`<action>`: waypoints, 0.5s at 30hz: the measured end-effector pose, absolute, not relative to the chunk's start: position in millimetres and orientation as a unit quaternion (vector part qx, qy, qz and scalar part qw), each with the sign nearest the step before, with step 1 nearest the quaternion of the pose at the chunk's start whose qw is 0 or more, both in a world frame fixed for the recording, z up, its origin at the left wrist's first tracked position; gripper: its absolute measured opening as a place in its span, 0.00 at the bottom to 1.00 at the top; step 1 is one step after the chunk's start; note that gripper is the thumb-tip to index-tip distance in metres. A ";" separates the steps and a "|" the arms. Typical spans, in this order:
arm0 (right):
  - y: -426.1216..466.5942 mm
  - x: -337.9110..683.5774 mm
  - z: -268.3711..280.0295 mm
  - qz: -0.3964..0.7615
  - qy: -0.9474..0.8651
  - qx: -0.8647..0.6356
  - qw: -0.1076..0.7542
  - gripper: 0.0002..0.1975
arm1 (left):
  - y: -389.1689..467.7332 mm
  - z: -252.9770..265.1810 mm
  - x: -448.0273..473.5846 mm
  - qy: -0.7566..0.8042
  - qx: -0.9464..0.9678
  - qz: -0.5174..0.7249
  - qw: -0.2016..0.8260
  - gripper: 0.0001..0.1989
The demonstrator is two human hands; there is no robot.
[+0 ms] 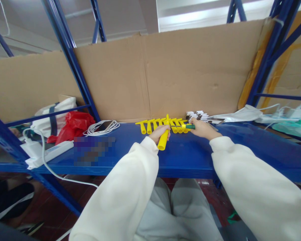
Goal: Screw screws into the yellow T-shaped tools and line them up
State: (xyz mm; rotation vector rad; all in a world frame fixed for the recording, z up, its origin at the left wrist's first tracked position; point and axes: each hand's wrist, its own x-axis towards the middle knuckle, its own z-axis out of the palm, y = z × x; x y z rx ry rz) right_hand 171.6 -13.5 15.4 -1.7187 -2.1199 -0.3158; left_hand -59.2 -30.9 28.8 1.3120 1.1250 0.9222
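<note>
My left hand (156, 134) is closed around a yellow plastic handle (162, 143), a tube with an open end toward me and a narrower part pointing away. In my right hand (202, 128) is a screwdriver (190, 126) with a green and yellow grip. Its thin shaft points left and reaches the handle by my left fingers; whether the tip sits in a screw is too small to tell. Behind my hands, several similar yellow handles (149, 128) lie in a row on the blue shelf (185, 157). Just beyond my right hand is a pile of white pieces with dark ends (198, 115).
A tall cardboard sheet (180, 73) backs the shelf. To the left lie a coiled white cable (92, 130), a red plastic bag (76, 124) and a white power strip (52, 154). White packaging (245, 113) lies on the right. Blue uprights (77, 70) frame the shelf. Another person's leg (12, 204) shows lower left.
</note>
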 end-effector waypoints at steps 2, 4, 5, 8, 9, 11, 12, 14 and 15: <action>-12.7 171.3 15.7 -0.109 -0.768 -0.600 0.197 0.15 | -31.5 29.7 -59.2 0.477 0.553 0.394 0.558 0.09; -11.5 171.6 16.0 -0.115 -0.773 -0.592 0.197 0.13 | -31.6 30.0 -59.1 0.478 0.548 0.399 0.559 0.07; -11.1 171.9 16.0 -0.121 -0.773 -0.591 0.197 0.12 | -31.6 30.0 -59.1 0.477 0.547 0.399 0.561 0.07; -11.8 172.0 16.0 -0.140 -0.766 -0.595 0.200 0.13 | -31.3 29.8 -59.1 0.472 0.549 0.395 0.565 0.06; -12.7 171.7 16.2 -0.140 -0.761 -0.601 0.199 0.14 | -31.2 29.7 -59.2 0.470 0.551 0.393 0.567 0.07; -15.6 170.3 17.0 -0.130 -0.750 -0.621 0.189 0.16 | -31.1 29.5 -59.2 0.467 0.553 0.392 0.568 0.07; -17.3 169.4 17.7 -0.123 -0.744 -0.631 0.182 0.17 | -31.1 29.4 -59.2 0.468 0.553 0.392 0.568 0.07; -20.5 167.4 19.4 -0.113 -0.739 -0.643 0.166 0.19 | -31.2 29.4 -59.1 0.469 0.551 0.396 0.565 0.05; -21.8 166.5 20.2 -0.111 -0.738 -0.646 0.159 0.20 | -31.3 29.4 -59.0 0.470 0.550 0.397 0.564 0.05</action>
